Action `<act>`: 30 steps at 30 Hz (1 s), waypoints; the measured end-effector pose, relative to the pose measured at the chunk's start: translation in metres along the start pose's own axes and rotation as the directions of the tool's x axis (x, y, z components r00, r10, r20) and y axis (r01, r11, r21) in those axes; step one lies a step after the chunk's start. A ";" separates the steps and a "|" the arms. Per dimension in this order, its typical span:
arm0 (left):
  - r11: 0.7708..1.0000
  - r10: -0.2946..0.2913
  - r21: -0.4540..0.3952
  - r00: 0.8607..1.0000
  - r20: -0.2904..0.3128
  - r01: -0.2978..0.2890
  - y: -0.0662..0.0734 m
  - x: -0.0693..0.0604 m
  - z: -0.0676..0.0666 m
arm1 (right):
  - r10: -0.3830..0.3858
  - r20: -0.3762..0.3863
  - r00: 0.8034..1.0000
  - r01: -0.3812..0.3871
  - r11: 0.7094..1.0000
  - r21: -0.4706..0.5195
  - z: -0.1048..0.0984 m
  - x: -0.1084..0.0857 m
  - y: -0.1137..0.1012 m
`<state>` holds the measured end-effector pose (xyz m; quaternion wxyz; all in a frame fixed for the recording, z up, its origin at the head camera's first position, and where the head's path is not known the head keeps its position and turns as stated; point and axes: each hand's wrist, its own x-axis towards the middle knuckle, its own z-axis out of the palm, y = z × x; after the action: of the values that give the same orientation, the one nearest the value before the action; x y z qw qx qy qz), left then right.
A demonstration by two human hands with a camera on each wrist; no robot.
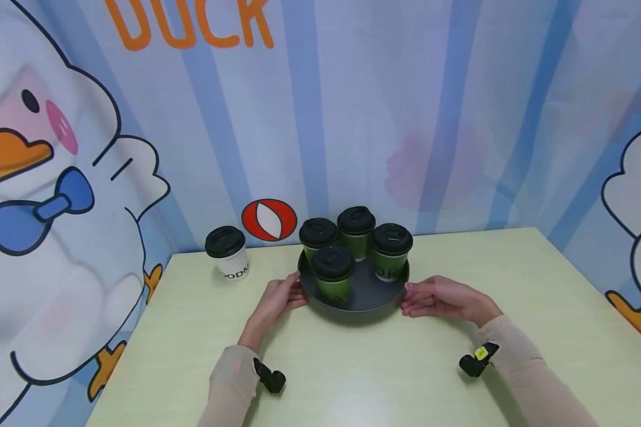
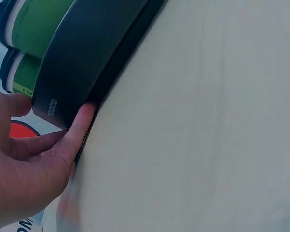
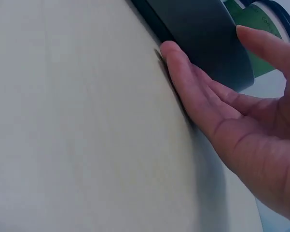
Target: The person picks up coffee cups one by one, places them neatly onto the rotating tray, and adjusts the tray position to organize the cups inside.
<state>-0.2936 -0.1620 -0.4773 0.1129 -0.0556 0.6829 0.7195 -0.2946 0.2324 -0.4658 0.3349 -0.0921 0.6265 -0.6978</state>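
Note:
A dark grey round tray [image 1: 371, 302] bears several green paper cups [image 1: 335, 289] with black lids. My left hand [image 1: 278, 299] grips the tray's left side; in the left wrist view its thumb [image 2: 20, 104] is at the rim and its fingers reach under the bottom edge. On the opposite side my right hand [image 1: 443, 298] holds the tray the same way, thumb [image 3: 263, 43] at the rim and fingers [image 3: 183, 72] below. The cups stand upright inside the raised wall [image 3: 202, 34]. The fingertips beneath the tray are partly hidden in the head view.
Left of the tray, a white paper cup [image 1: 234, 264] with a black lid stands on the pale wooden table [image 1: 363, 367]. A striped blue cloth backdrop [image 1: 347, 118] with duck drawings rises right behind the table's back edge and along both sides.

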 end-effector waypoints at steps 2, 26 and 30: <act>1.000 0.003 0.004 1.000 0.001 -0.003 0.001 0.000 0.000 | -0.008 0.014 1.000 0.008 1.000 -0.005 0.001 -0.001 0.001; 0.399 0.794 0.880 0.576 -0.191 -0.258 0.093 -0.003 -0.069 | -0.048 -0.071 0.996 0.048 0.999 -0.003 0.008 -0.007 0.006; 0.406 0.696 0.905 0.684 -0.217 -0.127 0.088 0.012 -0.088 | -0.051 -0.074 0.996 0.052 0.999 0.003 0.009 -0.004 0.006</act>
<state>-0.3327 -0.2527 -0.3997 -0.2776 -0.0250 0.9270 0.2510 -0.2846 0.2270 -0.4689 0.2937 -0.0816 0.6340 -0.7107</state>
